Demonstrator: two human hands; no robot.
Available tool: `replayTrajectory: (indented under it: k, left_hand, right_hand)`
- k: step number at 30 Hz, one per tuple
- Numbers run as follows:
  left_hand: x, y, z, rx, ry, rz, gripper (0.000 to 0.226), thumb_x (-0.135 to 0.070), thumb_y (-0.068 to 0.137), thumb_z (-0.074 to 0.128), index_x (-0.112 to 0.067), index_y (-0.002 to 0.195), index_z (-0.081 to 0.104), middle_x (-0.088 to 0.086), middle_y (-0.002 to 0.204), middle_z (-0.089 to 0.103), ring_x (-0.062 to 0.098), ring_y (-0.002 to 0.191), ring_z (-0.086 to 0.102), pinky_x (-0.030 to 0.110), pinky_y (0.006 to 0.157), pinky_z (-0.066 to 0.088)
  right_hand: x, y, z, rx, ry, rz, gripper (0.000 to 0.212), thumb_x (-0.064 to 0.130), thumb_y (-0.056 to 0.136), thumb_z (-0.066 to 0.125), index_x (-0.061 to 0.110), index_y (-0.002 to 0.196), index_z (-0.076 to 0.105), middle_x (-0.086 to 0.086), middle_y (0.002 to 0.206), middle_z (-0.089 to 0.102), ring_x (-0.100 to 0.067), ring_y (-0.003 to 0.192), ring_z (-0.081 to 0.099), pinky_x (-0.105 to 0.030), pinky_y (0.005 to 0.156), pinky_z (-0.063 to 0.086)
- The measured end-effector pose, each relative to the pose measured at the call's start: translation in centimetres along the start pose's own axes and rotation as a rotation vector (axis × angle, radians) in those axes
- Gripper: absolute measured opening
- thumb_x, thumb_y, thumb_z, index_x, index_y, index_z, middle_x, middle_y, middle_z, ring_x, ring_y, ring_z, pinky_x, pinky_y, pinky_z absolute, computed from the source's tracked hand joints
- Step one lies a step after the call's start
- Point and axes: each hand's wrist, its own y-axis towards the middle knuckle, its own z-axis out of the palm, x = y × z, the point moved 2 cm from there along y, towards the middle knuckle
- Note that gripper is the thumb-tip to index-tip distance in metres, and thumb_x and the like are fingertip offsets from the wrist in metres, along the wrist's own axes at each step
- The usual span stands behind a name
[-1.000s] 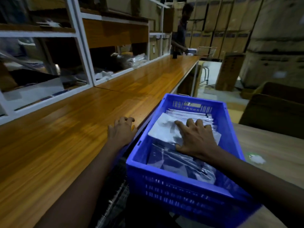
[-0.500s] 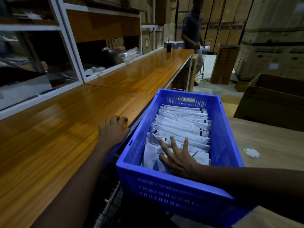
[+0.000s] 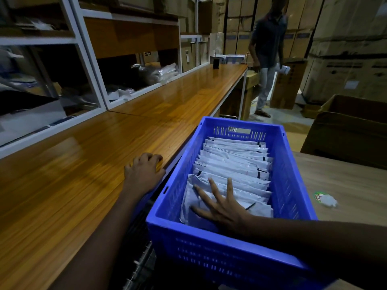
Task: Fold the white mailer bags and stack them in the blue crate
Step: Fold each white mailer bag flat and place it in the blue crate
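Right hand (image 3: 222, 208) presses folded mailer bags (image 3: 234, 162) inside blue crate (image 3: 293, 185).
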Motion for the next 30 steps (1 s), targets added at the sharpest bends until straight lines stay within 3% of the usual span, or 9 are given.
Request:
replayTrajectory:
  k: [3,7,11,14,17,19,22,25,30]
  left_hand:
    - [-0.1,0.0,0.0,0.002,0.001,-0.003,0.047,-0.049,0.097,0.046,-0.035,0.142,0.042,0.003,0.148,0.037,0.027,0.135,0.035,0.052,0.106,0.03]
    - [-0.2,-0.2,-0.1,-0.012,0.006,-0.001,0.047,-0.048,0.097,0.046,-0.034,0.141,0.042,0.003,0.147,0.039,0.027,0.133,0.037,0.051,0.105,0.031]
    - [-0.2,-0.2,0.0,-0.022,-0.009,-0.005,0.047,-0.048,0.096,0.047,-0.034,0.141,0.044,0.002,0.146,0.04,0.026,0.133,0.037,0.05,0.105,0.03]
    - [-0.1,-0.1,0.1,-0.018,-0.009,0.0,0.046,-0.048,0.097,0.046,-0.034,0.141,0.043,0.002,0.147,0.04,0.025,0.134,0.036,0.05,0.106,0.029]
    - [0.0,-0.1,0.2,-0.013,-0.014,-0.005,0.046,-0.048,0.096,0.047,-0.034,0.14,0.043,0.001,0.147,0.04,0.026,0.134,0.036,0.05,0.106,0.029]
    - [0.0,-0.1,0.2,-0.015,-0.012,-0.005,0.047,-0.048,0.096,0.047,-0.034,0.14,0.043,0.002,0.147,0.04,0.026,0.133,0.037,0.05,0.105,0.029]
    - [-0.1,-0.2,0.1,-0.021,-0.006,-0.006,0.048,-0.048,0.096,0.048,-0.033,0.141,0.043,0.002,0.147,0.04,0.027,0.134,0.037,0.05,0.105,0.03]
    - [-0.1,-0.2,0.2,-0.016,-0.005,-0.011,0.048,-0.048,0.096,0.048,-0.033,0.141,0.043,0.003,0.148,0.04,0.027,0.135,0.036,0.051,0.106,0.03]
    - [0.0,-0.1,0.2,-0.027,-0.004,-0.014,0.048,-0.048,0.096,0.047,-0.033,0.141,0.044,0.003,0.148,0.041,0.026,0.134,0.037,0.05,0.106,0.03]
  right_hand:
    - [-1.6,0.9,0.1,0.058,0.007,0.092,0.064,0.033,0.089,0.048,0.032,0.149,0.026,-0.021,0.157,0.034,-0.056,0.128,0.047,-0.083,0.08,0.04]
    - [-0.5,0.8,0.6,0.065,-0.001,0.02,0.055,0.034,0.094,0.031,0.031,0.149,0.031,-0.024,0.156,0.035,-0.053,0.129,0.048,-0.081,0.084,0.041]
    - [0.3,0.6,0.6,0.043,0.215,0.006,0.088,0.075,0.081,0.038,0.022,0.151,0.036,-0.031,0.156,0.029,-0.053,0.136,0.04,-0.075,0.091,0.042]
    - [-0.5,0.6,0.1,0.06,0.278,0.042,0.109,0.077,0.064,0.064,0.019,0.151,0.032,-0.033,0.154,0.032,-0.054,0.135,0.041,-0.076,0.088,0.043]
    - [-1.4,0.3,0.5,0.171,0.293,0.132,0.131,0.074,0.06,0.073,0.029,0.156,-0.004,-0.03,0.162,0.005,-0.061,0.142,0.018,-0.086,0.09,0.024]
    - [-1.2,0.5,1.1,0.236,0.35,0.151,0.132,0.077,0.065,0.069,0.034,0.152,-0.019,-0.027,0.163,-0.011,-0.061,0.144,0.002,-0.088,0.091,0.013]
    - [-1.1,1.3,0.8,0.281,0.407,0.125,0.118,0.081,0.073,0.057,0.034,0.155,-0.015,-0.025,0.162,-0.02,-0.056,0.146,-0.011,-0.085,0.098,0.003]
    - [-1.9,1.6,-0.1,0.276,0.517,0.12,0.106,0.073,0.083,0.052,0.036,0.156,-0.016,-0.018,0.162,-0.026,-0.048,0.149,-0.017,-0.078,0.107,0.0]
    - [-2.7,1.4,-0.2,0.365,0.592,0.286,0.124,0.074,0.074,0.066,0.035,0.155,-0.019,-0.014,0.164,-0.023,-0.048,0.148,-0.015,-0.078,0.107,-0.001]
